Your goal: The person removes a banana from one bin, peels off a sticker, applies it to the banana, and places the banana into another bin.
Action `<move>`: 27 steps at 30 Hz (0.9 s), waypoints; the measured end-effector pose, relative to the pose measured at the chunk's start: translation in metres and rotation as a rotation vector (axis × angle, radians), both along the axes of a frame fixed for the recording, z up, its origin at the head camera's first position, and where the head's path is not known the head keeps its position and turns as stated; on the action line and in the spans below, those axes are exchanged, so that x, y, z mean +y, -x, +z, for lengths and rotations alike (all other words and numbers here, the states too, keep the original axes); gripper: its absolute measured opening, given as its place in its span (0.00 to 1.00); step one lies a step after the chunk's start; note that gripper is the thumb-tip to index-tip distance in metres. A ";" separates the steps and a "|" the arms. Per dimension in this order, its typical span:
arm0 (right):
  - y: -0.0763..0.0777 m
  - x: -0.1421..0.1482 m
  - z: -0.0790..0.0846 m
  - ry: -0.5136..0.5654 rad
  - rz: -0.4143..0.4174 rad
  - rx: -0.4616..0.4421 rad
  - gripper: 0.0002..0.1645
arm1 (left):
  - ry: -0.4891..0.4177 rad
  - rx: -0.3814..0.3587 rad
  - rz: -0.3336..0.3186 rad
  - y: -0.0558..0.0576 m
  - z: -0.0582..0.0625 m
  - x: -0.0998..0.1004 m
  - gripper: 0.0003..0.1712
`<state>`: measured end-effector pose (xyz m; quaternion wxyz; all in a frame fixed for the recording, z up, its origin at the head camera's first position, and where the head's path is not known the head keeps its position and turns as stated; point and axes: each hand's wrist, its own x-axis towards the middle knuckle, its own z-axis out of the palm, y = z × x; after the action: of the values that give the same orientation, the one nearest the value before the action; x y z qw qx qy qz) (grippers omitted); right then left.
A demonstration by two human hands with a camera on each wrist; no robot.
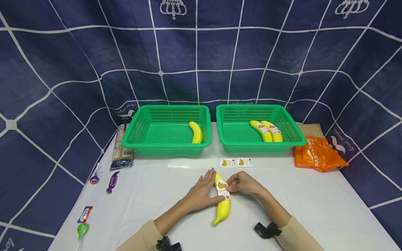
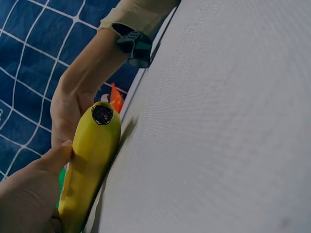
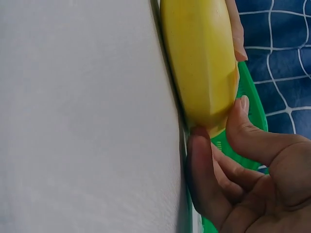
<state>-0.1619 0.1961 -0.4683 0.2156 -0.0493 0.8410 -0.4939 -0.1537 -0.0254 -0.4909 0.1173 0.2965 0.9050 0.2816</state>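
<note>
A yellow banana lies on the white table between both hands, with a white banana-print sticker on its upper side. My left hand rests along its left side, fingers straight near the far end and thumb pressing at the sticker's lower left edge. On the opposite side, my right hand has its fingers curled at the sticker's right edge. The right wrist view shows that thumb against the banana's upper edge and a fingertip at its underside. The dark banana end faces the left wrist camera.
A left green basket holds one banana; a right green basket holds two stickered bananas. Between baskets and hands lies a strip with two stickers. Bagged food stands right; a packet, candies and lollipops lie left.
</note>
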 end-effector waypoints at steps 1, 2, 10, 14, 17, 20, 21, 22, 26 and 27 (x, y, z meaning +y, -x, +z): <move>0.000 0.001 0.001 0.001 0.024 0.004 0.15 | -0.003 0.000 -0.001 0.000 0.000 0.000 0.60; 0.000 0.002 0.001 0.002 0.036 0.003 0.16 | -0.005 0.000 -0.001 0.000 0.000 0.000 0.60; 0.002 0.003 -0.001 0.037 0.035 -0.022 0.11 | 0.004 0.010 -0.006 0.001 0.002 -0.001 0.61; 0.005 0.002 -0.002 0.031 0.014 -0.037 0.10 | 0.009 0.010 -0.006 0.003 0.001 0.000 0.62; 0.007 0.001 -0.003 0.024 0.007 -0.042 0.09 | 0.012 0.010 -0.003 0.005 0.001 0.001 0.64; 0.008 0.001 -0.005 0.032 0.003 -0.052 0.09 | 0.017 0.008 -0.004 0.007 0.000 0.001 0.64; 0.009 0.001 -0.005 0.036 0.003 -0.053 0.09 | 0.020 0.007 -0.004 0.007 0.000 0.001 0.64; 0.009 0.001 -0.005 0.038 0.002 -0.054 0.09 | 0.020 0.007 -0.006 0.007 -0.001 0.001 0.64; 0.010 0.000 -0.006 0.038 -0.002 -0.053 0.09 | 0.015 0.004 -0.012 0.009 -0.001 0.000 0.63; 0.010 0.000 -0.006 0.034 -0.005 -0.053 0.08 | 0.010 0.003 -0.014 0.010 0.000 0.000 0.63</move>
<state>-0.1720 0.1963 -0.4743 0.2358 -0.0377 0.8264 -0.5099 -0.1633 -0.0253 -0.4910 0.1193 0.3026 0.9046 0.2756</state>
